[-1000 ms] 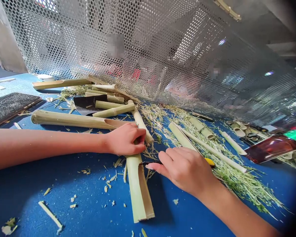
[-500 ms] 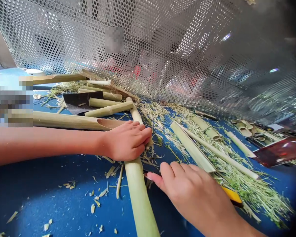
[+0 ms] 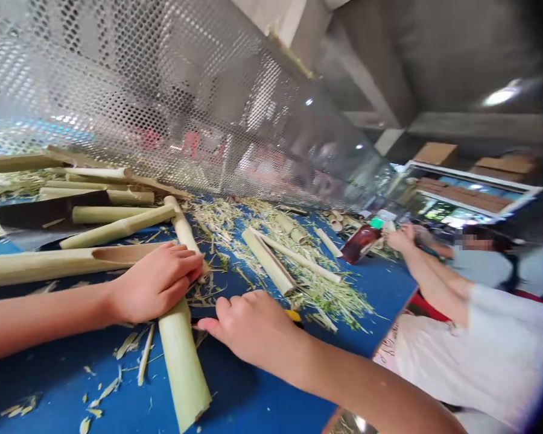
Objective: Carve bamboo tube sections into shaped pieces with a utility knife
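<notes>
My left hand [image 3: 158, 280] is closed over a thick green bamboo piece [image 3: 183, 367] lying on the blue table, pressing it down. Beyond the knuckles a narrower pale length [image 3: 185, 232] runs in line with it; my hand hides whether they join. My right hand [image 3: 257, 331] is closed just right of the bamboo. It holds what looks like a knife [image 3: 294, 315], whose yellow and black handle end shows behind the fist. A thin dark edge reaches toward the bamboo's side, its contact mostly hidden by my thumb. Left of my left hand lies a long bamboo pole [image 3: 49, 267] with a scooped-out end.
A broad dark blade [image 3: 49, 211] and several bamboo lengths lie at the left. Split bamboo [image 3: 269, 262] and a heap of shavings [image 3: 339, 298] spread to the right. Behind stands a perforated metal screen [image 3: 163, 90]. A co-worker in a white shirt [image 3: 493, 349] is at the far right.
The view has swung right, so the table's right edge, the co-worker and the bamboo's near end now show. Both hands keep their grips, with little change relative to the bamboo.
</notes>
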`<state>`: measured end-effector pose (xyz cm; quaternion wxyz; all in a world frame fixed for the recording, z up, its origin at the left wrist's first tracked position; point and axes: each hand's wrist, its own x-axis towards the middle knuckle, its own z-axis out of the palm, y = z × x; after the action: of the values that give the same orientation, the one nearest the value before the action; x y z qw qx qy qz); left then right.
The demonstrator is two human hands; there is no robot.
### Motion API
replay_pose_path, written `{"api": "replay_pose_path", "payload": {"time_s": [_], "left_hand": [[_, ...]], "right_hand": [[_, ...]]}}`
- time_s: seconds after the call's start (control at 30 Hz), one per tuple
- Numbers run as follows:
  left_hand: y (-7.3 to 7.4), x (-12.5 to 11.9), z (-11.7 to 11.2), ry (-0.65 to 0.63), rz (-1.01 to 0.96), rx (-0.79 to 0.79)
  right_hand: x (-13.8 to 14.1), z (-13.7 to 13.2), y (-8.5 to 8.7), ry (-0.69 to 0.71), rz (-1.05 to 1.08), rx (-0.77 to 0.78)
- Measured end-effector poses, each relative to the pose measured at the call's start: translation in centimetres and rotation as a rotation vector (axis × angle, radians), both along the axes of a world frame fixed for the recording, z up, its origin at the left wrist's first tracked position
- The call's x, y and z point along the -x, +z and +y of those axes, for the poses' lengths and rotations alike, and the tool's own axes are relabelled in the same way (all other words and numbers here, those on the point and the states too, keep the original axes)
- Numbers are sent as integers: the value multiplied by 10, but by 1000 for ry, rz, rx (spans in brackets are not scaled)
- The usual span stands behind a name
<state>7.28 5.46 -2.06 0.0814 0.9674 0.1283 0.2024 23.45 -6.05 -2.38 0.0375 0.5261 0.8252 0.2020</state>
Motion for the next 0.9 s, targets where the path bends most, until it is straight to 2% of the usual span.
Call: {"api": "replay_pose_path", "payload": {"time_s": [0.1,0.3,0.4,0.53,0.63,0.73,0.9], "left_hand": [[-4,2,3,-48,-66,-19],[-9,6,-2,-37,-183,-20],[-9,11,-1,-35,-157,-61],[-7,18,0,-18,-103,-109],[-6,20,-1,-7,-55,-120],[-6,16,-1,2,-17,-138],[-8,12,-1,31,-38,-164]], "right_hand": [[3,3,7,-91,3,106],[9,4,20,-202,41,254],[10,4,16,-201,12,165],[13,0,0,-174,-1,1],[18,-3,-5,-188,-4,-45],[21,-5,4,-215,-15,17],[21,0,20,-99,-34,219]]}}
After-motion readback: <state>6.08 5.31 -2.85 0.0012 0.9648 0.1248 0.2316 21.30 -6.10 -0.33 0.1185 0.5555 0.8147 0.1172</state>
